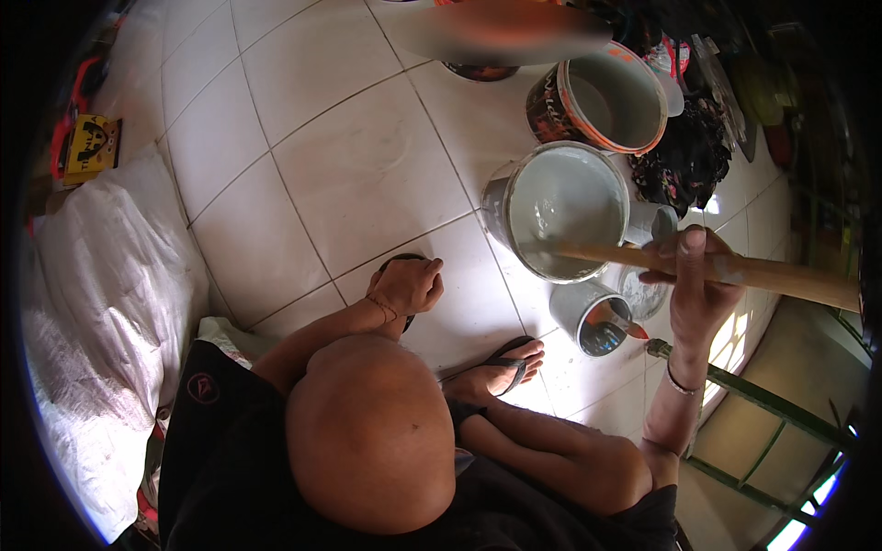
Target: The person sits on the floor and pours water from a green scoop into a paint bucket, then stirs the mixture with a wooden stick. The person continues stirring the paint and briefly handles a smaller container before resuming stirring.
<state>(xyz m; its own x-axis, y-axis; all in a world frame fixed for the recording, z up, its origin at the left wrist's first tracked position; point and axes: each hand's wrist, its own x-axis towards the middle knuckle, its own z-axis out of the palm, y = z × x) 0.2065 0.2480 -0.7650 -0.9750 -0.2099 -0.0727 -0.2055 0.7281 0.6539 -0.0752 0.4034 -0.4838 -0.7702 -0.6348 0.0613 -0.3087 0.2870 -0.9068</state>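
Observation:
My right hand (700, 289) grips a long flat wooden stick (781, 280), thumb on top. The stick's far end reaches into a bucket of pale grey paint (570, 197). Beyond the knee, my left hand (413, 286) hangs over the floor with its fingers curled into a loose fist, and nothing shows in it. Close below the paint bucket is a small grey can (593, 317) with a brush (625, 325) in it. A round lid smeared with grey (645, 292) lies beside that can, and another small grey container (652, 223) stands behind the stick.
A larger bucket with an orange rim (614, 99) stands behind the paint bucket. Dark patterned cloth (684, 151) lies to its right. White sacking (110, 266) and a yellow box (92, 147) are at the left. A green metal frame (781, 404) stands at the right.

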